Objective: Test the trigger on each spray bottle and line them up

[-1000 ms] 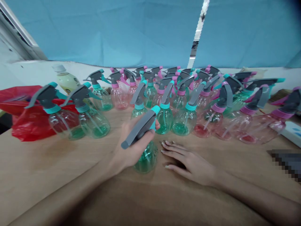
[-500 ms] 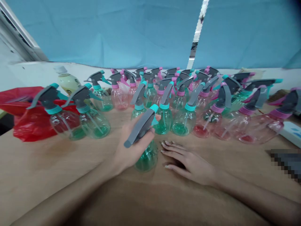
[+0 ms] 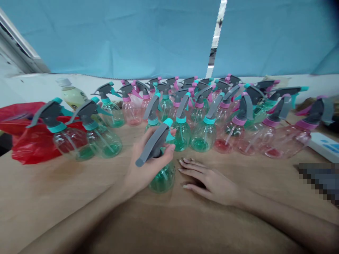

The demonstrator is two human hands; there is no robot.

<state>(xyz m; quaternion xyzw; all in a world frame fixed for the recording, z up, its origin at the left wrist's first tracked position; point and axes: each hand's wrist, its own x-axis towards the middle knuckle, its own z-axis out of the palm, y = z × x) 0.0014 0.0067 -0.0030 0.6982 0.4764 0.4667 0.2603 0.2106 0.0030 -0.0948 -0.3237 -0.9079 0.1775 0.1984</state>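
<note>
the person's left hand point(image 3: 144, 164) is wrapped around the spray head point(image 3: 154, 141) and neck of a green spray bottle point(image 3: 162, 180), which is roughly upright in front of the body, its base seemingly on the table point(image 3: 66, 197); the head is already in place, but the fingers cover the collar, so one cannot tell how tight it is; the right hand point(image 3: 215, 185) lies on the table near the bottle, fingers loosely spread and holding nothing; beyond, a crowd of green and pink bottles point(image 3: 181, 135) seems fitted with heads too; two more green bottles point(image 3: 106, 143) stand leftward, near a red bag point(image 3: 34, 144); whether any need further handling cannot be told.
</note>
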